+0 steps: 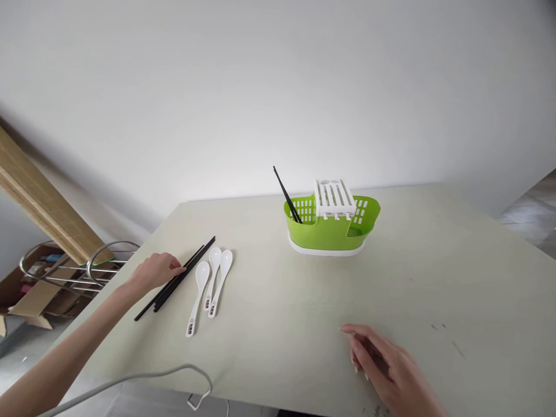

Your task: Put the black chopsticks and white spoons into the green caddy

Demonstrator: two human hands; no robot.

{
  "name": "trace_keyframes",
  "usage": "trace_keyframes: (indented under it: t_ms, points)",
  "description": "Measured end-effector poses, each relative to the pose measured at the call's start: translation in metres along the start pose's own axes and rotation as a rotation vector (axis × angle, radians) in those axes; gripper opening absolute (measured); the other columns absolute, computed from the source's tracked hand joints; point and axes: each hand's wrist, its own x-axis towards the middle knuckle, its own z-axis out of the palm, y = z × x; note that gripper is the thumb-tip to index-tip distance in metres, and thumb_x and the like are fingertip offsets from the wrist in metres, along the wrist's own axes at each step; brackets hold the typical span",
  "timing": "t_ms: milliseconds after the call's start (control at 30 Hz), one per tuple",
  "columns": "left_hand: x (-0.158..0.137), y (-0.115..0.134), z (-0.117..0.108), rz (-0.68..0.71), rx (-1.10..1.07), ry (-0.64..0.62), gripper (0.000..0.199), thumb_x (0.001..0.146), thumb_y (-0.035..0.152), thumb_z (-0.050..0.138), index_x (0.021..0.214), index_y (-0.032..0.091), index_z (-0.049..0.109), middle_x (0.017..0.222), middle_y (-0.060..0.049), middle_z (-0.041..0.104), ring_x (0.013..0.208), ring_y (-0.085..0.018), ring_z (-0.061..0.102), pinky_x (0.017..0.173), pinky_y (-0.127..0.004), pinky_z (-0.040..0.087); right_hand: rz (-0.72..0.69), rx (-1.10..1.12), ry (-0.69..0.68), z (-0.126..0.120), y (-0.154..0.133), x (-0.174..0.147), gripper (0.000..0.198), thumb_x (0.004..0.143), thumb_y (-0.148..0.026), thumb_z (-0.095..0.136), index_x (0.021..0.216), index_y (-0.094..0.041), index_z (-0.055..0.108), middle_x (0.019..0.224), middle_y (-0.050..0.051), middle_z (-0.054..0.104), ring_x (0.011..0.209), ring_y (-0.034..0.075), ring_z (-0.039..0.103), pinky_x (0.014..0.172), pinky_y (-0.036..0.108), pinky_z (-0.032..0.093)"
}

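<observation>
On the left of the table, my left hand (157,271) is over several black chopsticks (176,282), its fingers bent and the thumb tip against them. Part of the bundle is hidden under the fingers. Just right of the chopsticks lie three white spoons (213,282), bowls pointing away from me and printed marks on their handles. My right hand (382,365) is held near the front of the table with loosely curled fingers, thumb and forefinger apart, nothing in it. A green basket (324,236) stands farther back on a white base, and more black chopsticks (285,192) lean in its left compartment.
A white slatted rack (334,198) with small hooks sits across the basket's middle. A grey cable (152,375) crosses the table's front left edge. Left of the table are a metal rack (82,281), a cardboard box (39,292) and a long wooden board (43,197). A wall rises behind.
</observation>
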Motion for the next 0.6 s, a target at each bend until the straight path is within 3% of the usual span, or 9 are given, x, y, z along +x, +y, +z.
trace_keyframes:
  t_ms: [200, 367, 600]
  points:
    - [0.0, 0.016, -0.004, -0.012, 0.131, 0.021, 0.039, 0.084, 0.041, 0.054, 0.102, 0.018, 0.079, 0.112, -0.018, 0.077, 0.102, -0.037, 0.071, 0.079, -0.042, 0.052, 0.076, 0.038, 0.074, 0.003, -0.009, -0.002, 0.036, 0.106, -0.054, 0.049, 0.118, -0.028, 0.072, 0.074, -0.001, 0.064, 0.064, 0.014, 0.061, 0.06, 0.021, 0.051]
    - [0.001, 0.027, -0.01, -0.007, 0.23, 0.039, 0.026, 0.08, 0.03, 0.055, 0.087, 0.015, 0.075, 0.1, -0.022, 0.073, 0.092, -0.04, 0.071, 0.073, -0.044, 0.05, 0.061, 0.051, 0.066, 0.004, -0.01, -0.001, 0.037, 0.105, -0.055, 0.051, 0.112, -0.027, 0.074, 0.071, 0.0, 0.065, 0.061, 0.015, 0.061, 0.058, 0.021, 0.051]
    - [0.0, 0.032, -0.008, -0.035, 0.236, 0.096, 0.017, 0.084, 0.024, 0.053, 0.078, 0.015, 0.066, 0.086, -0.012, 0.066, 0.089, -0.034, 0.066, 0.077, -0.039, 0.047, 0.076, 0.081, 0.144, 0.01, -0.01, 0.0, 0.036, 0.103, -0.057, 0.054, 0.109, -0.029, 0.076, 0.068, 0.001, 0.066, 0.056, 0.015, 0.059, 0.054, 0.024, 0.049]
